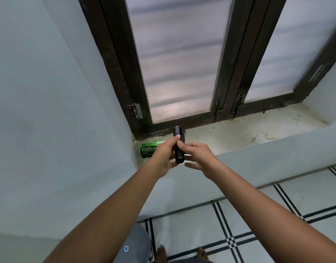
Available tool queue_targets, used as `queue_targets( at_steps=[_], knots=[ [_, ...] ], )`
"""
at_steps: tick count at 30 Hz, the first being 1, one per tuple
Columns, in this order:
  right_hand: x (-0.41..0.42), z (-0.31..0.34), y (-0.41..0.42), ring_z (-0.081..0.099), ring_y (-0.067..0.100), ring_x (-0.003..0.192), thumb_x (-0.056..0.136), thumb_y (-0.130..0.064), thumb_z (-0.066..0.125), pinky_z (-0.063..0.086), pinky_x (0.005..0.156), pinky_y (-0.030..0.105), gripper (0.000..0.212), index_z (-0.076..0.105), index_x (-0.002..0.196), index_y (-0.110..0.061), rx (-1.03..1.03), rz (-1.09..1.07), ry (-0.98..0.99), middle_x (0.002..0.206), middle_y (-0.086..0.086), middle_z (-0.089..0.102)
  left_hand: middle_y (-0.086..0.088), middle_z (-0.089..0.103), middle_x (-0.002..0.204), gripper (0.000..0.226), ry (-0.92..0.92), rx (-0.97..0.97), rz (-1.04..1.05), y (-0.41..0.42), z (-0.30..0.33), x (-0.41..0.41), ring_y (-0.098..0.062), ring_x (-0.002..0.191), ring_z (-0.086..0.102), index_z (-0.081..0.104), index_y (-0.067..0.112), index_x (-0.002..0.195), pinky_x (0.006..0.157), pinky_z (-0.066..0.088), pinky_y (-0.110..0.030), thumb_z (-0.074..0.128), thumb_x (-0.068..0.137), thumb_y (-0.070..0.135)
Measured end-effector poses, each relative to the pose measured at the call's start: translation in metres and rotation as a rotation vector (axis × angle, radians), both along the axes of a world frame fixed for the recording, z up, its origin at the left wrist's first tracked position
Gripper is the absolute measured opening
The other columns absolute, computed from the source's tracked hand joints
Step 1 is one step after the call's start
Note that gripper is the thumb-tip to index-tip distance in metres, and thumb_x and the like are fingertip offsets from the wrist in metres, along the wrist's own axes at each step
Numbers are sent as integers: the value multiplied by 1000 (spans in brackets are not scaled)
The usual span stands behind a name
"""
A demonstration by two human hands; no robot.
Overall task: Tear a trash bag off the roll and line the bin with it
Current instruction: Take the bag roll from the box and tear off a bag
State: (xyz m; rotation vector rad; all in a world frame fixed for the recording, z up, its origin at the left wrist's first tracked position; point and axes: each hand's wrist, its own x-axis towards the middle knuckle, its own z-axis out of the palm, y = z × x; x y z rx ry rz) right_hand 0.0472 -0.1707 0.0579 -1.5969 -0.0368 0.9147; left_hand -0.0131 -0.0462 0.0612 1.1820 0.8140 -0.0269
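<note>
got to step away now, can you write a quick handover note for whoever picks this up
Left hand: closed around the black roll of trash bags, held upright above the pale stone window sill.
Right hand: fingertips pinching the roll's side, apparently feeling for the loose edge.
Green garbage-bag wrapper: lying on the sill's left corner, behind the left hand.
Done: roll is out of its wrapper and in hand.
Left: unroll, tear one bag off, open it, line the bin. No bin is in view, so find it first.
</note>
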Motion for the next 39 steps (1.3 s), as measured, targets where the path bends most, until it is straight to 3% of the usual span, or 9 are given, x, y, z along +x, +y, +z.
queue_targets(
  at_steps=[7, 14, 17, 20, 22, 26, 30, 34, 39],
  knots=[
    [16, -7, 4, 74, 35, 95, 87, -6, 74, 64, 82, 43, 15, 69, 101, -2, 107, -339, 45, 107, 22, 74, -19, 73, 121, 57, -76, -279, 119, 12, 3, -15, -36, 112, 68, 69, 10, 128, 89, 56, -39, 61, 91, 54],
    [36, 1, -10, 65, 27, 98, 90, -2, 48, 61, 90, 46, 33, 72, 86, -24, -166, -482, -185, 99, 1, 70, -13, 71, 125, 47, -67, -267, 184, 24, 5, -24, -32, 113, 67, 66, 20, 129, 72, 61, -36, 73, 86, 38],
    [34, 10, -3, 68, 30, 96, 84, -26, 63, 59, 93, 48, 14, 74, 83, -17, -221, -401, -155, 99, 5, 74, -15, 70, 122, 39, -50, -235, 212, 25, 5, -23, -32, 110, 67, 64, 17, 124, 77, 61, -40, 74, 87, 25],
    [30, 19, 8, 71, 27, 98, 57, -72, 79, 60, 90, 45, 79, 69, 110, -15, -226, -157, -134, 108, 6, 74, -17, 70, 121, 36, -54, -201, 123, 21, 7, -19, -32, 112, 67, 62, 11, 127, 90, 60, -42, 68, 92, 14],
    [25, 27, 14, 72, 24, 101, 53, -77, 84, 61, 86, 39, 102, 51, 123, -12, -198, 19, -122, 115, 7, 70, -19, 71, 119, 31, -80, -168, 52, 18, 9, -16, -34, 114, 66, 60, 10, 127, 100, 56, -47, 62, 96, 10],
    [26, 29, 17, 76, 20, 85, 81, -50, 82, 59, 63, 24, 48, 72, 109, -14, -132, 189, -142, 103, 9, 79, -19, 69, 120, 24, -85, -85, -17, 19, 13, -13, -35, 115, 66, 62, 14, 120, 98, 57, -47, 60, 96, 7],
    [37, 16, 12, 69, 29, 80, 92, -29, 72, 52, 63, 34, 16, 70, 90, -13, -155, 16, -188, 96, 13, 76, -21, 69, 123, 44, -74, -256, 128, 30, 9, -14, -35, 111, 68, 63, 6, 130, 90, 61, -44, 61, 87, 13],
    [47, 6, 5, 68, 33, 82, 96, -10, 60, 52, 64, 39, 11, 69, 99, -6, -161, -75, -162, 98, 20, 72, -18, 67, 126, 48, -74, -321, 166, 37, 7, -21, -35, 114, 66, 62, 10, 131, 96, 58, -45, 65, 85, 24],
    [51, 13, 0, 66, 30, 81, 80, 9, 33, 46, 55, 30, 58, 74, 97, -29, -165, -252, -272, 103, 4, 73, -19, 67, 128, 48, -80, -340, 242, 43, 7, -25, -36, 117, 66, 62, 14, 127, 87, 62, -44, 79, 82, 15]
  ],
)
